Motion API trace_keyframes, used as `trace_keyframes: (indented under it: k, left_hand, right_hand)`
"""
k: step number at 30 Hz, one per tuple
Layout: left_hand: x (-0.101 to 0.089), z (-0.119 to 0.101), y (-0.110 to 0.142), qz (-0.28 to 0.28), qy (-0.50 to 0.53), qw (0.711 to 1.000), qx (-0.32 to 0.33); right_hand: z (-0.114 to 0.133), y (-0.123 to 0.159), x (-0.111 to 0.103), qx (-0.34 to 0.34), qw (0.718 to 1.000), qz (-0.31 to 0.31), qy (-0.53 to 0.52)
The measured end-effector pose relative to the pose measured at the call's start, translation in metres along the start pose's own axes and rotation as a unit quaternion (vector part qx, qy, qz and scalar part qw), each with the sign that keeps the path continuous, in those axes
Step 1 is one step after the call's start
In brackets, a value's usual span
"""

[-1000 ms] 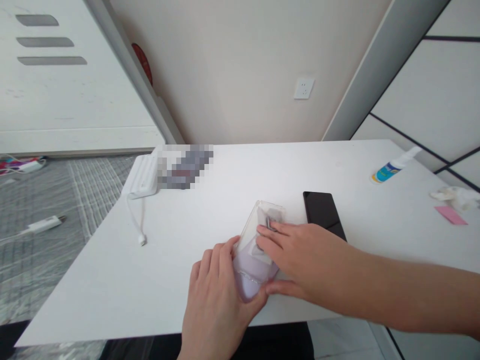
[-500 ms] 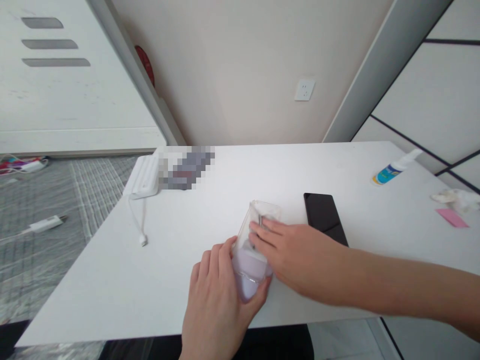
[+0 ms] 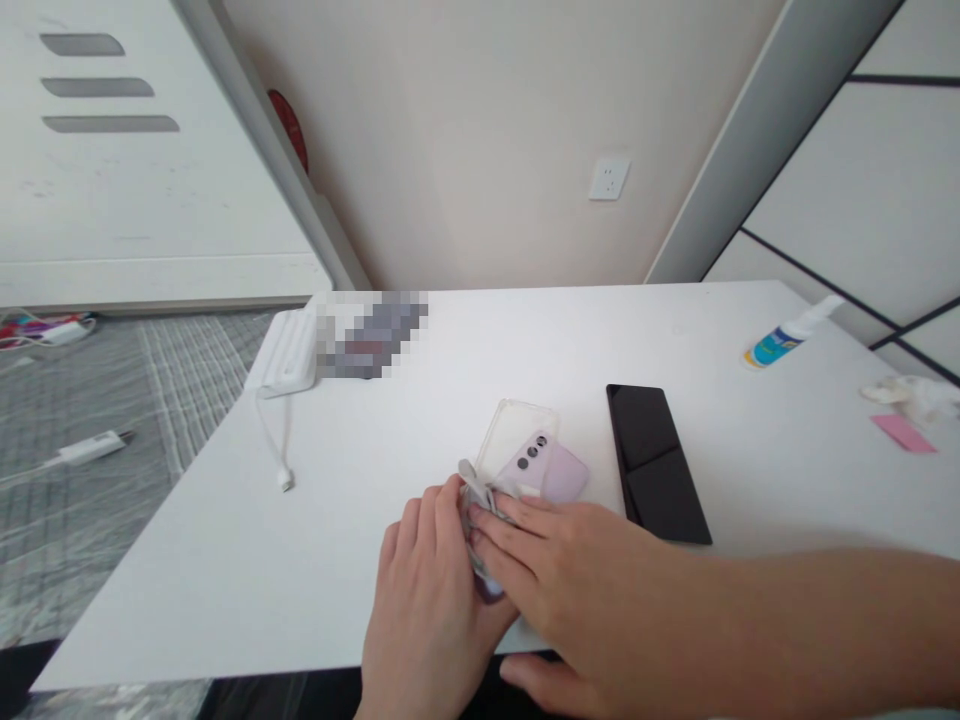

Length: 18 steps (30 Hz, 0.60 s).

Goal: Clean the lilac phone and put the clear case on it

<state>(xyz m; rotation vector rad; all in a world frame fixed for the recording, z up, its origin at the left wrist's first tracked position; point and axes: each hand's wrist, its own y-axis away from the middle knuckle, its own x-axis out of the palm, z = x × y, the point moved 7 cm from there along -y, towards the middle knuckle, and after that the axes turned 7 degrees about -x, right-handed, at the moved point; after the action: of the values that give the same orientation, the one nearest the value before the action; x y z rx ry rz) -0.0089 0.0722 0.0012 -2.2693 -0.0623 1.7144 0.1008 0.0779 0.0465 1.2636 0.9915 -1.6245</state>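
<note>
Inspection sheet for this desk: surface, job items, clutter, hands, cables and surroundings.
Surface: flat white tabletop.
Job items: lilac smartphone with three dark camera lenses, partly over a clear plastic phone case; crumpled grey cloth at its near end.
Clutter: black glossy phone, blue-and-white spray bottle, crumpled white tissue, pink paper slip, ribbed white block, pixelated patch.
Hands: left hand and right hand close together around the cloth.
Cables: thin white cable from the block; white plug on the floor.
Surroundings: grey-patterned floor, white wall socket.
</note>
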Motion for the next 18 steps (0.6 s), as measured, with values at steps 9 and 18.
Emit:
trace_keyframes:
  k: [9,18]
  left_hand:
    - [-0.002,0.001,0.001,-0.004,0.025,0.999,-0.019]
    - [-0.002,0.0,-0.002,-0.009,0.024,1.0,-0.016]
  right_hand:
    - [-0.048,0.0,0.001,0.115,0.993,-0.002,0.028]
    - [-0.046,-0.003,-0.004,0.101,0.993,-0.015,-0.057]
